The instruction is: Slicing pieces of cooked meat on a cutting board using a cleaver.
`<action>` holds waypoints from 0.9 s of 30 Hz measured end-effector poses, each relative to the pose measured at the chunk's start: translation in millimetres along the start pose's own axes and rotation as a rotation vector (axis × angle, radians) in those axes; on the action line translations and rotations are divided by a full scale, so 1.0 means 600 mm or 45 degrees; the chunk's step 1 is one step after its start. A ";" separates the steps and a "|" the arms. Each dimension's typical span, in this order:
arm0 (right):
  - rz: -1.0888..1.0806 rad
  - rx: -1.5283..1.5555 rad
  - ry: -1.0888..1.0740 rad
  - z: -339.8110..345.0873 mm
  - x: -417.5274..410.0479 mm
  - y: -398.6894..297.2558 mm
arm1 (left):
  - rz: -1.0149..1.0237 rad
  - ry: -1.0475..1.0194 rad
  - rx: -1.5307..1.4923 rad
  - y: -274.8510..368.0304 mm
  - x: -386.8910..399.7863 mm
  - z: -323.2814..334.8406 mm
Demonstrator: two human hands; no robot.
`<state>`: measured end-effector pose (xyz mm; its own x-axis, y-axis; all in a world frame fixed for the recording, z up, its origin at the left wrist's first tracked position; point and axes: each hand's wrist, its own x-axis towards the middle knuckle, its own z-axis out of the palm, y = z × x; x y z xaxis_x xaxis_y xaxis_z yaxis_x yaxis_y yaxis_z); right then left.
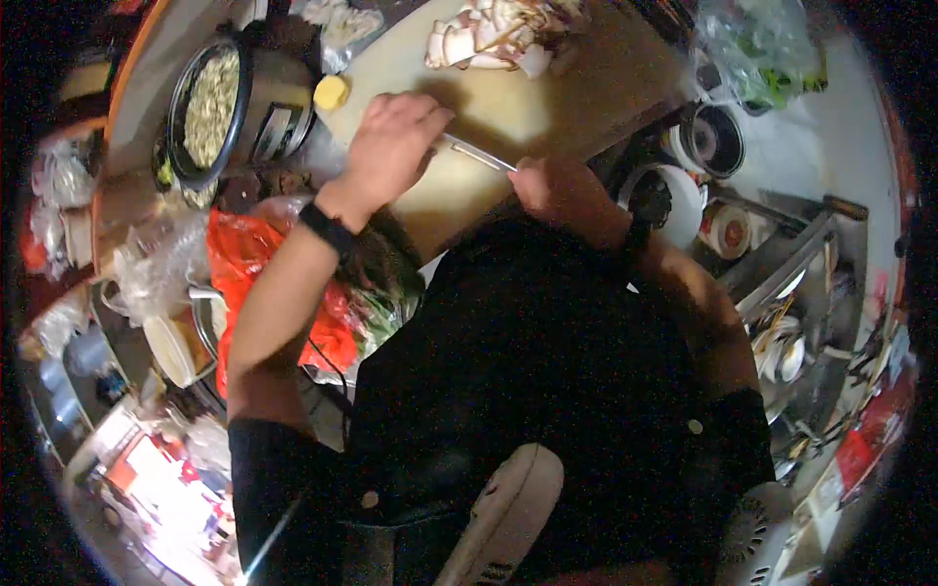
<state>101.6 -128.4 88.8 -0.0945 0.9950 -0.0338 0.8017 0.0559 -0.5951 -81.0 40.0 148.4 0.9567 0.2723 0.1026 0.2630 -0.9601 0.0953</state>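
Note:
On a pale cutting board (410, 205), my right hand (553, 187) is closed around the handle end of a knife (480, 154), whose blade points up and left. My left hand (396, 143) lies over the board at the blade's far end, fingers bent; what is beneath them is hidden. A pile of sliced meat (491, 36), pale with brown edges, lies at the board's far side. Left of my left hand, a yellow round piece (331, 92) sits at the board's left edge.
A pot (212, 110) of pale chopped food stands at the left. Nearer are a red plastic bag (242, 249) and leafy greens (381, 315). To the right stand a white tub (681, 201), a dark-rimmed container (714, 139), a roll of tape (731, 231) and a clear bag of greens (762, 58).

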 end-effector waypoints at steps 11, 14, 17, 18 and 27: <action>-0.172 -0.214 0.074 -0.011 -0.002 -0.013 | -0.041 -0.601 -0.055 -0.018 0.035 0.071; 0.084 -0.189 -0.062 0.004 0.005 -0.011 | 0.006 -0.398 -0.128 -0.025 0.023 0.088; 0.087 -0.128 -0.066 0.004 -0.001 -0.020 | 0.093 -0.307 -0.113 -0.033 0.008 0.098; 0.051 -0.111 -0.032 0.000 -0.004 -0.020 | 0.103 -0.263 -0.112 -0.032 0.006 0.103; 0.037 0.116 -0.019 -0.017 0.009 0.063 | -0.178 0.193 -0.014 0.002 0.036 0.027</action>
<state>137.3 -120.2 74.1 -0.0815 0.9947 -0.0634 0.7471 0.0189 -0.6645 -58.3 43.8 134.7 0.8811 0.4104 0.2351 0.3899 -0.9116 0.1301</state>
